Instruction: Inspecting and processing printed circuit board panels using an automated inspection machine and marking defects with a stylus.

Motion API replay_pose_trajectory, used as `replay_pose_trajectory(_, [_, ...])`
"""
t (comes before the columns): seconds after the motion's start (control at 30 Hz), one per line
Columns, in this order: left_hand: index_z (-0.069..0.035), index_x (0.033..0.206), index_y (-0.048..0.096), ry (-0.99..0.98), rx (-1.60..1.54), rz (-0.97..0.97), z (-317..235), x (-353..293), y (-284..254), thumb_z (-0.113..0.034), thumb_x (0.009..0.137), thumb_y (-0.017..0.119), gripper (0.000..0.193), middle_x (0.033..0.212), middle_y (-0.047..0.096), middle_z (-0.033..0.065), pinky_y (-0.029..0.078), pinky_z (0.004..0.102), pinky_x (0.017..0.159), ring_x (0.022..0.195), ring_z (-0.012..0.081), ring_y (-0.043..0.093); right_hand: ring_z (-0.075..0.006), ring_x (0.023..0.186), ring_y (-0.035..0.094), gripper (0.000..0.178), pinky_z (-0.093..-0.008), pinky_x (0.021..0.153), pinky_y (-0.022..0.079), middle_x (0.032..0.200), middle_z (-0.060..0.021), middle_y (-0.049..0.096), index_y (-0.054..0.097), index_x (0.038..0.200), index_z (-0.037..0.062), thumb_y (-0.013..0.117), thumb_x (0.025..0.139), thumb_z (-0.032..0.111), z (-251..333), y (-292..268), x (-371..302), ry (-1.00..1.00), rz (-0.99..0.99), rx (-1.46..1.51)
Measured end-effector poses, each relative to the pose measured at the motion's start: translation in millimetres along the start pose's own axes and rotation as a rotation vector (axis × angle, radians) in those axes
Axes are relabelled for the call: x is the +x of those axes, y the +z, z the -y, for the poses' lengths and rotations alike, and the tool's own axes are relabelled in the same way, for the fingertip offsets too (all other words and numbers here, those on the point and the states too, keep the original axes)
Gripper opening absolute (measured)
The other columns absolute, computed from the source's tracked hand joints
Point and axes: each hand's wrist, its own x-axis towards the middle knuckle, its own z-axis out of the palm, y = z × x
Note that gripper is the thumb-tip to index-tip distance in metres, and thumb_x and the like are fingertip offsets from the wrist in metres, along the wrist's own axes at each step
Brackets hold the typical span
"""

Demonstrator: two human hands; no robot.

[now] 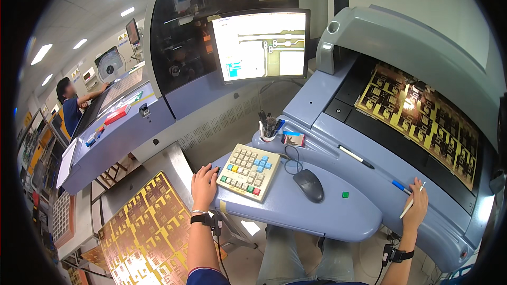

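My left hand [204, 183] lies at the left edge of the blue-grey console, fingers stretched out beside the cream keypad [249, 172]. A small dark spot shows at its fingertips; I cannot make out what it is. My right hand [416, 206] is closed round a slim white pen-like stick [406, 210], at the front ledge of the machine on the right. Just beyond that hand lies a blue-and-white marker [400, 186]. Farther in, a copper-coloured circuit panel [422, 120] rests on the machine's black bed under the raised grey cover [401, 37].
A black mouse [308, 185] sits right of the keypad, near a green square [345, 195]. Behind them are a cup of pens [270, 130] and a lit monitor [262, 46]. A black-capped marker [355, 156] lies on the ledge. Another panel [150, 227] is at lower left; a person [71, 105] works beyond.
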Motion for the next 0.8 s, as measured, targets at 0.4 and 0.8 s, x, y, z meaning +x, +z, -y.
replay_pose_trajectory(0.4, [-0.02, 0.116, 0.071, 0.009, 0.016, 0.007, -3.5, 1.6, -1.3, -0.024, 0.096, 0.055, 0.027, 0.134, 0.06, 0.0028, 0.033, 0.0435, 0.109, 0.128, 0.0252, 0.05, -0.0323, 0.121, 0.057, 0.02, -0.0435, 0.103, 0.042, 0.128, -0.009, 0.064, 0.064, 0.102, 0.0023, 0.055, 0.085, -0.004, -1.0, 0.6, -0.3, -0.004, -0.002, 0.003])
replay_pose_trajectory(0.8, [-0.02, 0.118, 0.07, 0.017, 0.023, -0.011, -0.1, 0.3, 1.1, -0.024, 0.096, 0.055, 0.027, 0.133, 0.06, 0.0022, 0.034, 0.0432, 0.109, 0.128, 0.0258, 0.05, -0.0323, 0.122, 0.056, 0.019, -0.0432, 0.1, 0.043, 0.128, -0.0072, 0.064, 0.064, 0.101, 0.0035, 0.056, 0.085, -0.004, -1.1, 0.8, -0.3, -0.001, -0.002, 0.01])
